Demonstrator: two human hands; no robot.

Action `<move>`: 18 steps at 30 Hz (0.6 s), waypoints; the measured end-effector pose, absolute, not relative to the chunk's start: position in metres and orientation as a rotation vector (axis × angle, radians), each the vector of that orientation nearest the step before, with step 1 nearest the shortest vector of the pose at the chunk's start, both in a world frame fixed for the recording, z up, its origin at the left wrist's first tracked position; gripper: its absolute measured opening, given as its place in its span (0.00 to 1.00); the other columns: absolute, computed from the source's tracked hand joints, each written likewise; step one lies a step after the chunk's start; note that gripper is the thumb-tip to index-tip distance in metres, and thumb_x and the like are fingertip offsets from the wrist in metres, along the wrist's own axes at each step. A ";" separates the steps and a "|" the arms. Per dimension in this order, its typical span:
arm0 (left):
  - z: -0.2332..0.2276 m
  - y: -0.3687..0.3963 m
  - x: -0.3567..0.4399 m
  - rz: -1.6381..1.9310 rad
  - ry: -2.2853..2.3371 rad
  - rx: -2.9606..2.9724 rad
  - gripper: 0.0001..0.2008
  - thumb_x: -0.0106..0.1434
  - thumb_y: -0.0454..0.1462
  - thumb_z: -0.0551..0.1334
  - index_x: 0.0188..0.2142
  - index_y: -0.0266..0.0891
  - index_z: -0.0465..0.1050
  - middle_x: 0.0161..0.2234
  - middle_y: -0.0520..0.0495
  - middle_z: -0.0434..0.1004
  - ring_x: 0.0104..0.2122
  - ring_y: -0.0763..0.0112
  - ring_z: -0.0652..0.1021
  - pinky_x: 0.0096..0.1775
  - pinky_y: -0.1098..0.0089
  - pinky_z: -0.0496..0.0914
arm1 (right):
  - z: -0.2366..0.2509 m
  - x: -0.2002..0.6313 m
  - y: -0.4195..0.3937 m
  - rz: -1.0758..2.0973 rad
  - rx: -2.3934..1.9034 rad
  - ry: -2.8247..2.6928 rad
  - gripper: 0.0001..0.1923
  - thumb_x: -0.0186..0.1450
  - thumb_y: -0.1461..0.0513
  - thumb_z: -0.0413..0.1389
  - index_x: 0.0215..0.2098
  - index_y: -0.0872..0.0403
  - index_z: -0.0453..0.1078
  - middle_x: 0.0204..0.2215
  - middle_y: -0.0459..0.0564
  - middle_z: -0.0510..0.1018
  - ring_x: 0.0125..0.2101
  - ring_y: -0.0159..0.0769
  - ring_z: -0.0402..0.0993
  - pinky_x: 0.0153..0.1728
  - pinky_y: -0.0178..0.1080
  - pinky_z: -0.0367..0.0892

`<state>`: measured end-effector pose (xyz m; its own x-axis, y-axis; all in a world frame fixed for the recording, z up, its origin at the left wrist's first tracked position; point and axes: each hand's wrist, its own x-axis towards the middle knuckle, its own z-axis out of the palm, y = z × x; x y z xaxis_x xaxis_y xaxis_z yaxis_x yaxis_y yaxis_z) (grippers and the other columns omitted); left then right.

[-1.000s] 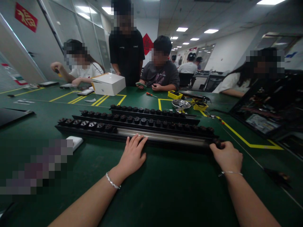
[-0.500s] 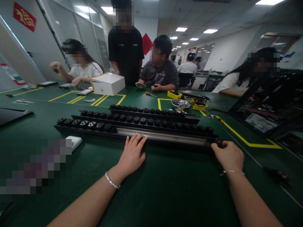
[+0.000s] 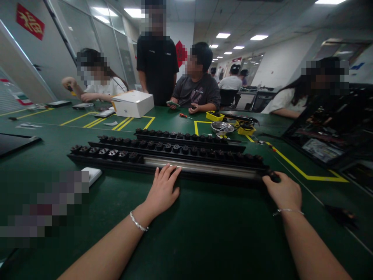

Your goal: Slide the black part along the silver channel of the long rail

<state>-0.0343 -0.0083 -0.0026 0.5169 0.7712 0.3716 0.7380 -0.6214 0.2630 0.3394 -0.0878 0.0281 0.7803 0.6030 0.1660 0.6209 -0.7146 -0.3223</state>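
Observation:
A long black power-strip rail (image 3: 210, 175) lies across the table before me, with several black socket modules (image 3: 122, 155) seated in its left part and a bare metallic channel to their right. My left hand (image 3: 166, 184) rests on the rail's near edge, fingers spread, holding nothing. At the right end, my right hand (image 3: 284, 190) is closed around a small black socket module (image 3: 274, 176), at or just beside the rail's tip; its fingertips are partly hidden. Behind lie a second rail filled with modules (image 3: 176, 148) and a third such rail (image 3: 189, 137).
A white box (image 3: 135, 107), a metal bowl (image 3: 222, 127), yellow bins (image 3: 215, 116) and an orange screwdriver (image 3: 185, 116) stand or lie farther back. A dark open chassis (image 3: 326, 132) is at right. Several people are around the table.
My right hand has shifted slightly right with the small black module, which shows more plainly. My left hand keeps its place. The standing person has moved a little right.

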 end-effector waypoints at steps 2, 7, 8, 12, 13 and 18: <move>-0.002 -0.008 -0.034 0.697 1.336 2.672 0.32 0.58 0.33 0.56 0.62 0.46 0.53 0.61 0.45 0.58 0.63 0.55 0.54 0.62 0.44 0.47 | 0.027 0.342 -0.088 -0.092 -2.601 -0.944 0.31 0.58 0.46 0.45 0.50 0.57 0.68 0.44 0.61 0.74 0.46 0.52 0.67 0.46 0.47 0.62; -0.001 -0.008 -0.034 0.687 1.339 2.678 0.31 0.58 0.33 0.56 0.61 0.45 0.53 0.61 0.45 0.58 0.63 0.55 0.54 0.61 0.43 0.47 | 0.028 0.346 -0.090 -0.111 -2.588 -0.942 0.30 0.58 0.47 0.45 0.48 0.58 0.69 0.46 0.62 0.73 0.47 0.52 0.67 0.48 0.46 0.61; -0.001 -0.008 -0.034 0.687 1.338 2.679 0.31 0.58 0.33 0.56 0.61 0.45 0.53 0.61 0.45 0.58 0.63 0.55 0.54 0.61 0.43 0.47 | 0.029 0.346 -0.090 -0.107 -2.594 -0.935 0.30 0.58 0.47 0.45 0.48 0.58 0.69 0.46 0.62 0.73 0.47 0.52 0.67 0.48 0.46 0.61; -0.001 -0.009 -0.034 0.679 1.339 2.671 0.31 0.58 0.33 0.56 0.61 0.45 0.53 0.61 0.45 0.58 0.63 0.55 0.53 0.62 0.44 0.46 | 0.027 0.348 -0.090 -0.140 -2.572 -0.940 0.29 0.58 0.48 0.46 0.47 0.59 0.69 0.49 0.63 0.71 0.50 0.52 0.65 0.51 0.46 0.59; -0.001 -0.009 -0.034 0.679 1.339 2.671 0.31 0.58 0.33 0.56 0.61 0.45 0.53 0.61 0.45 0.58 0.63 0.55 0.53 0.62 0.44 0.46 | 0.026 0.349 -0.089 -0.159 -2.554 -0.953 0.29 0.57 0.48 0.46 0.47 0.59 0.69 0.49 0.63 0.71 0.50 0.52 0.65 0.52 0.46 0.58; -0.002 -0.008 -0.034 0.687 1.336 2.686 0.32 0.57 0.33 0.57 0.61 0.44 0.54 0.61 0.45 0.58 0.63 0.54 0.54 0.61 0.44 0.47 | 0.017 0.355 -0.087 -0.272 -2.436 -0.936 0.31 0.53 0.50 0.49 0.48 0.61 0.69 0.47 0.62 0.73 0.50 0.52 0.66 0.54 0.47 0.57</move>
